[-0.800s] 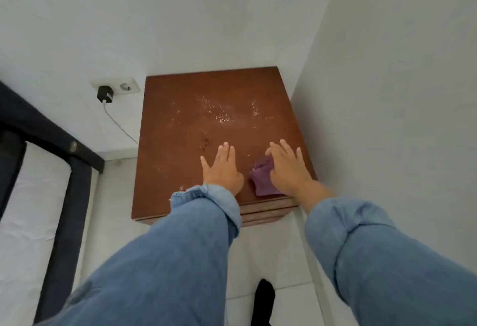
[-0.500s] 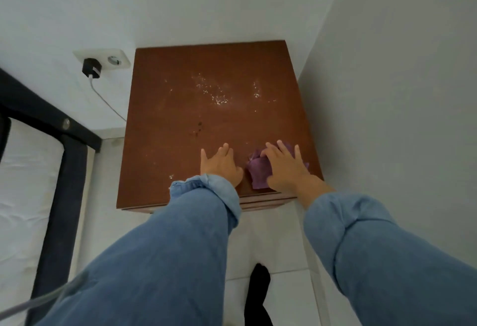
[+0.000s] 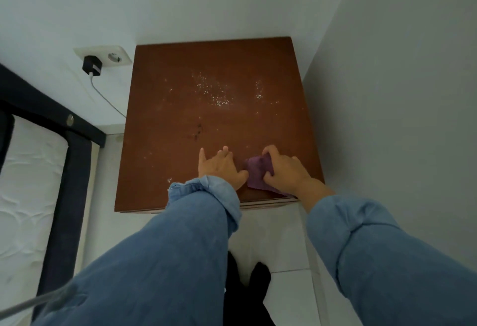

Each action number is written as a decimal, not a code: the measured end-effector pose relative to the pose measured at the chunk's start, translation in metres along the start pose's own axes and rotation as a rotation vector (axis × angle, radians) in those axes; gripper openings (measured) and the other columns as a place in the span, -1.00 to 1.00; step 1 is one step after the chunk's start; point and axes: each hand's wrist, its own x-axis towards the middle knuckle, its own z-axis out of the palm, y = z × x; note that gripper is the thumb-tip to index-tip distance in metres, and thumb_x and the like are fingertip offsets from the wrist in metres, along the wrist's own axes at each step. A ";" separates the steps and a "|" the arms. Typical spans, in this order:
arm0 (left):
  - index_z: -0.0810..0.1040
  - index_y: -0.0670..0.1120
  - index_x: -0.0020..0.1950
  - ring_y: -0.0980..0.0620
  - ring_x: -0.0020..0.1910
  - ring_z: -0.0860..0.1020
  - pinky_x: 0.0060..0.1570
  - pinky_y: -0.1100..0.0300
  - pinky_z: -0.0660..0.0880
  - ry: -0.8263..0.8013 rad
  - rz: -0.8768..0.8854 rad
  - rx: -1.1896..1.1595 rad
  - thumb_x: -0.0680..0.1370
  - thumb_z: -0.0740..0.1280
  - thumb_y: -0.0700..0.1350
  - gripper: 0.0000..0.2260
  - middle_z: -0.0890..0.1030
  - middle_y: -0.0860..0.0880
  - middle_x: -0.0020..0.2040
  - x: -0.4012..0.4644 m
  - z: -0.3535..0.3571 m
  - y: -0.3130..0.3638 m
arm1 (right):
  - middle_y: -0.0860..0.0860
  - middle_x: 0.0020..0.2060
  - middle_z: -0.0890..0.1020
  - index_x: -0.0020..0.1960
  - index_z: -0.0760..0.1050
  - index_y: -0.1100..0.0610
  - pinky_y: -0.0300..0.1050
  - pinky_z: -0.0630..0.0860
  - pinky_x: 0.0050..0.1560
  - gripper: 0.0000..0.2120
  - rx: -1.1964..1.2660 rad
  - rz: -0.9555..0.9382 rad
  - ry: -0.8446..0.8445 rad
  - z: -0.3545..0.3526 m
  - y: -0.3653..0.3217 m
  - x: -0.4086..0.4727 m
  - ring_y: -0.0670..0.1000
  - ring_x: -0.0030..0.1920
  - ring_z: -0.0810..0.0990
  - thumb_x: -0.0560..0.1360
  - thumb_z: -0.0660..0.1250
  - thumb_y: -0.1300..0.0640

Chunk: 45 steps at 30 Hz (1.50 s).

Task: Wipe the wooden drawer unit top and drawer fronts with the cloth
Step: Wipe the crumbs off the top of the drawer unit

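Here the right hand [image 3: 285, 171] bunches the purple cloth [image 3: 258, 174] in curled fingers for wiping, near the front edge of the drawer unit [image 3: 180, 109]. Just beside it, the left hand [image 3: 219, 167] rests flat, seemingly bracing. Beyond both lie white specks [image 3: 214, 91], unwiped.

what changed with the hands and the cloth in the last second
The right hand went from lying flat on the cloth to curling its fingers round it, bunching it up. The left hand stayed flat on the top, and the white specks are unwiped.
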 end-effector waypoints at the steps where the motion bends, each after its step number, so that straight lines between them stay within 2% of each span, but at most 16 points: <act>1: 0.35 -0.09 0.44 -0.01 0.40 0.37 0.48 -0.16 -0.15 -0.002 0.003 0.005 0.53 0.09 0.20 -0.43 0.28 -0.05 0.51 0.002 -0.004 -0.001 | 0.13 0.09 0.58 0.28 0.27 0.08 -0.03 0.41 0.06 -0.54 0.181 0.094 -0.014 -0.009 -0.003 0.003 0.17 0.06 0.56 0.43 0.32 0.14; 4: 0.59 -0.11 0.04 -0.04 0.06 0.57 0.42 -0.10 0.04 0.071 -0.009 0.041 0.56 0.05 0.13 -0.57 0.63 -0.06 0.09 0.006 -0.021 0.000 | 0.14 0.15 0.52 0.34 0.32 0.15 -0.09 0.48 -0.01 -0.48 0.793 0.434 0.008 -0.035 -0.007 0.012 0.11 0.07 0.53 0.43 0.41 0.18; 7: 0.44 -0.08 -0.34 -0.03 -0.21 0.51 0.28 -0.02 0.19 0.141 -0.022 0.098 0.58 0.03 0.05 -0.60 0.61 -0.04 -0.20 0.019 -0.042 0.003 | 0.19 0.08 0.59 0.33 0.38 0.23 -0.02 0.56 -0.21 -0.46 1.288 0.621 -0.039 -0.063 -0.004 0.019 0.14 -0.06 0.60 0.41 0.46 0.19; 10: 0.48 -0.09 -0.29 -0.03 -0.22 0.52 0.22 0.00 0.25 0.212 -0.003 0.040 0.58 0.05 -0.02 -0.66 0.63 -0.04 -0.14 0.040 -0.060 0.012 | 0.18 -0.03 0.60 0.29 0.39 0.21 0.04 0.61 -0.24 -0.53 1.577 0.616 -0.035 -0.083 0.006 0.032 0.15 -0.07 0.60 0.42 0.43 0.23; 13: 0.54 -0.12 0.07 -0.08 0.05 0.55 0.28 -0.03 0.24 0.205 0.022 -0.067 0.57 0.10 -0.05 -0.72 0.58 -0.09 0.13 0.071 -0.081 0.019 | 0.18 0.01 0.62 0.30 0.39 0.19 0.03 0.66 -0.14 -0.59 1.702 0.567 -0.074 -0.099 0.014 0.058 0.14 -0.03 0.62 0.48 0.35 0.21; 15: 0.43 -0.13 0.33 -0.09 0.30 0.44 0.40 -0.10 0.16 0.145 0.009 -0.112 0.58 0.12 -0.04 -0.64 0.44 -0.10 0.36 0.093 -0.091 0.020 | 0.18 0.06 0.62 0.31 0.39 0.19 0.04 0.63 -0.06 -0.62 1.683 0.566 -0.085 -0.111 0.018 0.084 0.14 -0.01 0.63 0.51 0.32 0.18; 18: 0.20 -0.13 0.52 -0.04 0.53 0.12 0.48 -0.18 -0.06 0.095 0.005 -0.107 0.60 0.12 -0.02 -0.50 0.13 -0.07 0.56 0.129 -0.105 0.019 | 0.13 -0.07 0.63 0.23 0.41 0.18 -0.05 0.64 -0.30 -0.71 1.573 0.600 -0.018 -0.142 0.024 0.131 0.11 -0.13 0.63 0.53 0.29 0.14; 20: 0.11 -0.14 0.55 -0.03 0.56 0.04 0.49 -0.18 -0.12 0.075 -0.009 -0.080 0.61 0.09 0.01 -0.46 0.02 -0.06 0.59 0.151 -0.111 0.019 | 0.12 -0.08 0.62 0.24 0.41 0.18 -0.09 0.61 -0.32 -0.69 1.454 0.563 0.065 -0.163 0.030 0.168 0.10 -0.15 0.62 0.52 0.28 0.15; 23: 0.08 -0.12 0.56 -0.01 0.55 0.07 0.50 -0.14 -0.17 0.072 -0.019 -0.063 0.59 0.05 0.07 -0.43 0.00 -0.06 0.59 0.172 -0.107 0.019 | 0.17 0.20 0.55 0.38 0.27 0.14 0.10 0.58 0.08 -0.52 1.078 0.415 0.328 -0.184 0.043 0.229 0.17 0.11 0.58 0.49 0.28 0.22; 25: 0.07 -0.10 0.57 0.00 0.55 0.09 0.50 -0.14 -0.19 0.120 -0.014 -0.029 0.56 0.06 0.13 -0.38 0.00 -0.05 0.59 0.174 -0.097 0.019 | 0.18 0.27 0.50 0.42 0.21 0.14 0.05 0.48 0.22 -0.49 0.709 0.304 0.460 -0.189 0.050 0.260 0.19 0.21 0.53 0.50 0.26 0.21; 27: 0.02 -0.10 0.57 0.01 0.55 0.06 0.50 -0.13 -0.22 0.149 -0.011 -0.001 0.54 0.05 0.17 -0.33 -0.03 -0.05 0.59 0.173 -0.091 0.020 | 0.20 0.23 0.53 0.41 0.22 0.13 0.02 0.50 0.15 -0.52 0.505 0.237 0.534 -0.186 0.057 0.284 0.20 0.16 0.56 0.52 0.22 0.17; 30: 0.00 -0.08 0.58 0.04 0.56 0.01 0.49 -0.11 -0.29 0.163 -0.017 -0.007 0.53 0.06 0.18 -0.32 -0.06 -0.04 0.59 0.174 -0.089 0.019 | 0.17 0.12 0.61 0.35 0.31 0.09 0.04 0.52 0.11 -0.59 0.385 0.196 0.508 -0.165 0.060 0.310 0.20 0.05 0.62 0.51 0.17 0.12; 34: 0.04 -0.06 0.57 0.07 0.56 0.02 0.49 -0.11 -0.27 0.185 -0.015 -0.037 0.51 0.07 0.16 -0.33 -0.03 -0.02 0.59 0.174 -0.089 0.018 | 0.06 0.22 0.57 0.34 0.40 0.09 0.00 0.44 0.24 -0.57 0.263 0.132 0.629 -0.138 0.054 0.325 0.14 0.19 0.55 0.48 0.15 0.22; 36: 0.05 -0.06 0.57 0.07 0.56 0.02 0.49 -0.12 -0.27 0.184 -0.019 -0.040 0.51 0.07 0.16 -0.33 -0.02 -0.01 0.59 0.174 -0.087 0.017 | 0.08 0.30 0.50 0.38 0.38 0.10 -0.02 0.36 0.32 -0.51 0.208 0.085 0.590 -0.135 0.054 0.322 0.14 0.28 0.48 0.45 0.16 0.26; 40: 0.06 -0.06 0.56 0.06 0.56 0.03 0.49 -0.13 -0.27 0.197 -0.020 -0.033 0.51 0.07 0.17 -0.33 0.00 -0.01 0.59 0.177 -0.086 0.016 | 0.02 0.47 0.32 0.42 0.36 0.01 -0.12 -0.02 0.51 -0.48 0.219 -0.007 0.349 -0.142 0.060 0.304 0.02 0.49 0.23 0.49 0.13 0.30; 45: 0.03 -0.07 0.57 0.03 0.56 0.01 0.49 -0.18 -0.23 0.186 -0.020 -0.014 0.53 0.07 0.19 -0.33 -0.03 -0.02 0.59 0.175 -0.085 0.019 | 0.00 0.46 0.34 0.36 0.45 -0.08 -0.13 -0.03 0.49 -0.51 0.292 0.012 0.281 -0.118 0.061 0.249 0.11 0.48 0.21 0.48 0.14 0.22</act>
